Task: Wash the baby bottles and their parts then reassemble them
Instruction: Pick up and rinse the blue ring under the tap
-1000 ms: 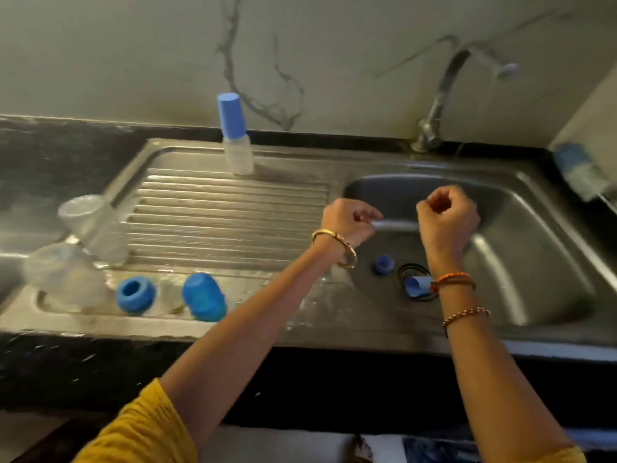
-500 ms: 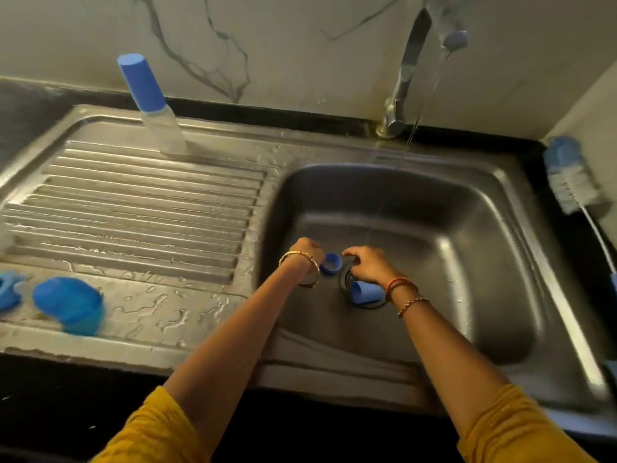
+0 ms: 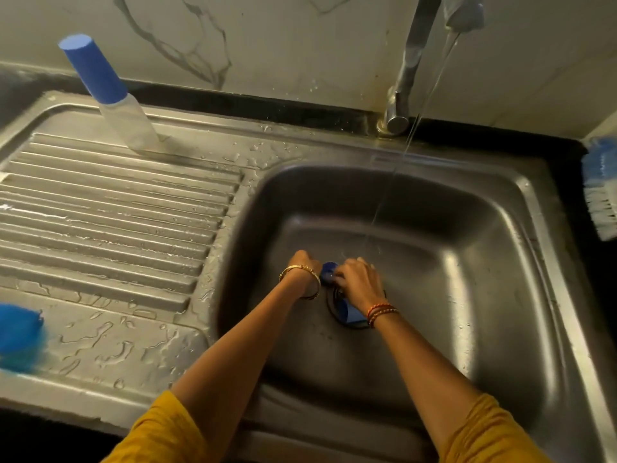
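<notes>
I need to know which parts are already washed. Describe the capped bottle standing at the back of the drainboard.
The capped bottle stands alone at the rear edge of the ribbed drainboard, near the wall. Its clear or translucent plastic body carries a tall blue cylindrical cap with a flat top. It appears to lean left in this wide-angle view. Neither of the hands touches it; only the drainboard does. Whether it holds anything cannot be told.

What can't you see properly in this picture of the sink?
- Blue ring, head view: mostly covered by the left hand and right hand; who grips it is unclear.
- Blue cap on the drain: half hidden under the right wrist.
- Blue part on the drainboard: blurred, cut by the left edge.
- Brush: cut by the right edge.
- Tap: its top is cut off.
</notes>
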Tool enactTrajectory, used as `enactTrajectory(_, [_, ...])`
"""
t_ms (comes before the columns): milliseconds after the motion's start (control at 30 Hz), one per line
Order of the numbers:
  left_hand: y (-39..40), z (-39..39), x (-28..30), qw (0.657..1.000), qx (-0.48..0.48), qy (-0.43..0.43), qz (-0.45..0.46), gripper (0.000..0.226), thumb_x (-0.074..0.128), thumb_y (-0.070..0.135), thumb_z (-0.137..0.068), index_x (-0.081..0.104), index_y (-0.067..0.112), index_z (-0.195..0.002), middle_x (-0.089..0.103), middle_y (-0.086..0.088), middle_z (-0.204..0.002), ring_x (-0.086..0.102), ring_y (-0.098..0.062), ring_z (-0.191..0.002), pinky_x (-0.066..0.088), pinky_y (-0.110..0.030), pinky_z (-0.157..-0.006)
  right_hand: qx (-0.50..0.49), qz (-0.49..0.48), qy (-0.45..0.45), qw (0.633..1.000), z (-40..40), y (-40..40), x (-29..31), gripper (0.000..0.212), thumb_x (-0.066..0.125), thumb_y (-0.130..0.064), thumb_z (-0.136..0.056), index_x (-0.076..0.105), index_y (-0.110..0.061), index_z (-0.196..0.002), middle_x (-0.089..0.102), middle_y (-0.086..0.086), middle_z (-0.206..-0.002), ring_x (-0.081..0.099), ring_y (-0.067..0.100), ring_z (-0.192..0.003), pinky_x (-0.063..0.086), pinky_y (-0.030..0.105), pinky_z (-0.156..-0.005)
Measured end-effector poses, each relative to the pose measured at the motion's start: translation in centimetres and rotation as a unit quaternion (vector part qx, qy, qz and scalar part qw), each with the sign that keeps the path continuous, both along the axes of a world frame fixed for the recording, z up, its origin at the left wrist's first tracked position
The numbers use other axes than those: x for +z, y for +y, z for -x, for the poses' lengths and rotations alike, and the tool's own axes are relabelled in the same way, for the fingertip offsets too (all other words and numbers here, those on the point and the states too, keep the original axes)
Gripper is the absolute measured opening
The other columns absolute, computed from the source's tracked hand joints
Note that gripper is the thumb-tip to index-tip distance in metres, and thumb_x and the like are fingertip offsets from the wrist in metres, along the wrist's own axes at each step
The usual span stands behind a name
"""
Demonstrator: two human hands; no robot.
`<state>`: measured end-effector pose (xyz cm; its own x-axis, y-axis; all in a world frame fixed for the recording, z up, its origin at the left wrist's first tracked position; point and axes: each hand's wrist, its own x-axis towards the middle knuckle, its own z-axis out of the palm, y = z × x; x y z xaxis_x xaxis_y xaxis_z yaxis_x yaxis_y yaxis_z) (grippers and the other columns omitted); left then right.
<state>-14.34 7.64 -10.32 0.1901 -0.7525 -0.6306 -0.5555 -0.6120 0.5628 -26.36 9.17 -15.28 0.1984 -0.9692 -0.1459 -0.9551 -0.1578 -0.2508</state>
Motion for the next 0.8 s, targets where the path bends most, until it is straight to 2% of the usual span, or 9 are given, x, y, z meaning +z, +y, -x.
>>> enactTrajectory(100, [-1.0,0.5,-0.4,1.0,-0.003,0.019,0.022,0.031,0.043,0.009,-0.094,0.056,0.0,-0.121,0.057,-0.018,-0.124,0.053,-0.032,-0.115,0.042,-0.033,-0.091,-0.122,0.063,-0.135,0.981,1.7,-0.6,0.2,0.019,0.053,-0.022,-0.091,0.071,-0.014,-0.092,0.061,0.009,-0.1,0.054,0.024,-0.095,0.044,0.032,-0.077])
enactTrajectory(200, [-2.4,1.6,0.1,0.989,0.042,0.131,0.064,0.03,0.046,0.011,-0.094,0.058,0.003,-0.12,0.064,-0.019,-0.103,0.061,-0.032,-0.094,0.045,-0.031,-0.076,-0.275,0.154,-0.255,0.914,3.3,-1.7,2.2,0.012,0.062,-0.013,-0.084,0.073,-0.009,-0.088,0.057,0.011,-0.107,0.053,0.026,-0.097,0.045,0.033,-0.078])
enactTrajectory(300, [-3.6,3.7,2.0,0.953,0.054,0.283,0.091,0.033,0.044,0.013,-0.097,0.05,0.005,-0.129,0.057,-0.009,-0.1,0.055,-0.021,-0.088,0.048,-0.031,-0.077,-0.281,0.209,-0.309,0.884,3.5,-2.7,4.2,0.012,0.064,-0.011,-0.083,0.073,-0.006,-0.089,0.066,0.012,-0.098,0.054,0.028,-0.097,0.041,0.028,-0.077])
enactTrajectory(400, [-4.6,5.2,3.7,0.885,0.074,0.453,0.082,0.032,0.042,0.014,-0.097,0.049,0.007,-0.129,0.057,-0.007,-0.094,0.056,-0.019,-0.083,0.048,-0.032,-0.076,-0.289,0.212,-0.402,0.843,3.0,-3.1,6.1,0.017,0.062,-0.017,-0.086,0.072,-0.006,-0.095,0.069,0.01,-0.09,0.061,0.024,-0.091,0.052,0.033,-0.075])
enactTrajectory(533, [-5.3,6.3,4.9,0.864,0.052,0.491,0.099,0.025,0.042,0.021,-0.098,0.058,0.005,-0.108,0.058,-0.006,-0.09,0.056,-0.016,-0.08,0.049,-0.029,-0.074,-0.28,0.202,-0.489,0.801,2.2,-3.4,7.9,0.022,0.059,-0.017,-0.089,0.068,-0.004,-0.104,0.067,0.013,-0.096,0.064,0.02,-0.088,0.054,0.032,-0.077])
enactTrajectory(600, [-6.0,6.3,5.6,0.872,0.063,0.475,0.098,0.03,0.041,0.03,-0.098,0.06,0.008,-0.089,0.058,-0.007,-0.082,0.056,-0.016,-0.074,0.049,-0.028,-0.071,-0.226,0.249,-0.423,0.842,2.6,-3.0,7.8,0.027,0.056,-0.024,-0.089,0.069,-0.006,-0.104,0.065,0.015,-0.098,0.06,0.022,-0.093,0.05,0.034,-0.08])
enactTrajectory(667, [-6.8,5.9,6.1,0.89,0.052,0.443,0.093,0.032,0.042,0.033,-0.097,0.058,0.007,-0.087,0.058,-0.009,-0.08,0.057,-0.017,-0.069,0.051,-0.027,-0.063,-0.125,0.342,-0.235,0.901,4.2,-2.9,7.3,0.03,0.051,-0.029,-0.086,0.073,-0.011,-0.096,0.07,0.009,-0.093,0.051,0.019,-0.099,0.031,0.032,-0.083])
enactTrajectory(733, [-7.1,5.5,6.3,0.908,0.03,0.412,0.076,0.031,0.043,0.033,-0.096,0.055,0.006,-0.088,0.057,-0.01,-0.082,0.057,-0.018,-0.069,0.054,-0.025,-0.056,-0.043,0.395,-0.114,0.911,5.9,-3.4,6.9,0.029,0.048,-0.031,-0.085,0.074,-0.017,-0.088,0.073,-0.001,-0.088,0.046,0.017,-0.101,0.024,0.03,-0.077])
enactTrajectory(800, [-7.0,5.6,6.7,0.915,0.029,0.396,0.07,0.037,0.039,0.038,-0.096,0.055,0.007,-0.083,0.056,-0.01,-0.08,0.055,-0.018,-0.067,0.051,-0.026,-0.058,-0.045,0.4,-0.11,0.909,5.9,-3.8,7.2,0.027,0.051,-0.032,-0.083,0.073,-0.017,-0.083,0.073,-0.002,-0.083,0.046,0.017,-0.101,0.023,0.03,-0.076])
